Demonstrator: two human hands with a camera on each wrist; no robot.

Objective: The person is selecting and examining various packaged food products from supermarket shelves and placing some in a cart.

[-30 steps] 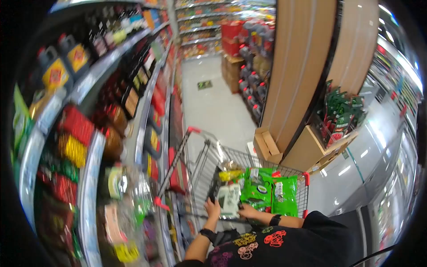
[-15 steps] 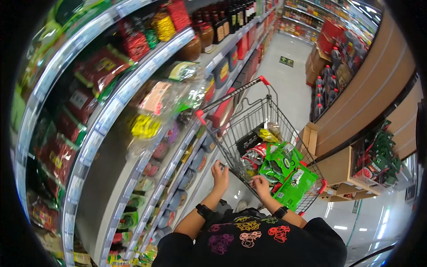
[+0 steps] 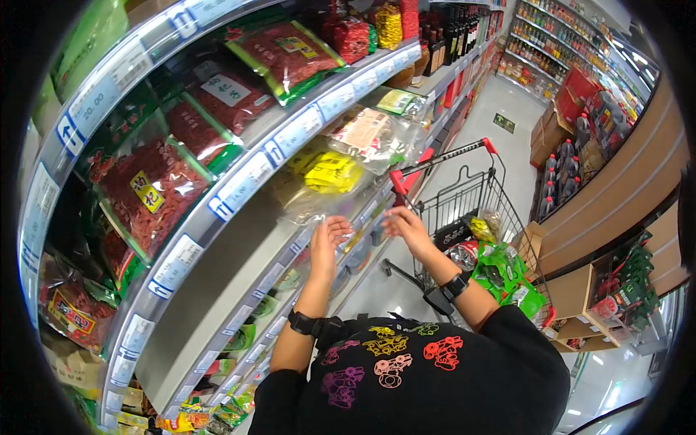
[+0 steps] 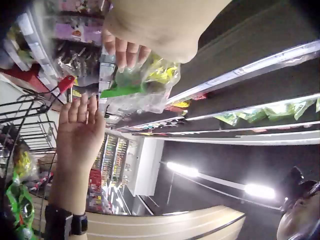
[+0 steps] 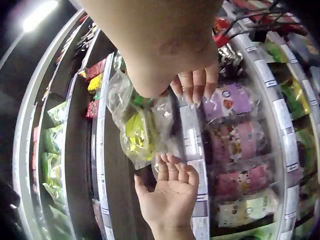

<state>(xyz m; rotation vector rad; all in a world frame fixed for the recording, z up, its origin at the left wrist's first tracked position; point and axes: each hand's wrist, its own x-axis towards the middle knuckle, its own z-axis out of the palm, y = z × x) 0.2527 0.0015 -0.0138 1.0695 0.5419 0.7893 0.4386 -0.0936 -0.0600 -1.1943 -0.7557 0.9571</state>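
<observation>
Clear plastic bags with a yellow label (image 3: 332, 172) and a pale pink label (image 3: 361, 130) lie on the shelf ahead, overhanging its edge. My left hand (image 3: 328, 250) is raised before them, fingers loosely bent, with nothing held. Its fingertips come right up to the lower edge of the yellow-labelled bag in the right wrist view. To the right, my right hand (image 3: 407, 232) hovers between the bags and the cart, palm turned inward and fingers relaxed. In the left wrist view the right hand (image 4: 80, 130) shows an empty palm.
A wire shopping cart (image 3: 464, 196) stands at the right, holding green bags (image 3: 500, 268) and other packets. Bags of dried red goods (image 3: 156, 192) fill the upper left shelf. Pink and purple packets (image 5: 232, 142) sit one shelf lower. Cartons and dark bottles line the aisle.
Both hands left the cart and rose toward the shelf bags. A pale packet held between them a second ago is no longer in them. The view has swung left, toward the shelves.
</observation>
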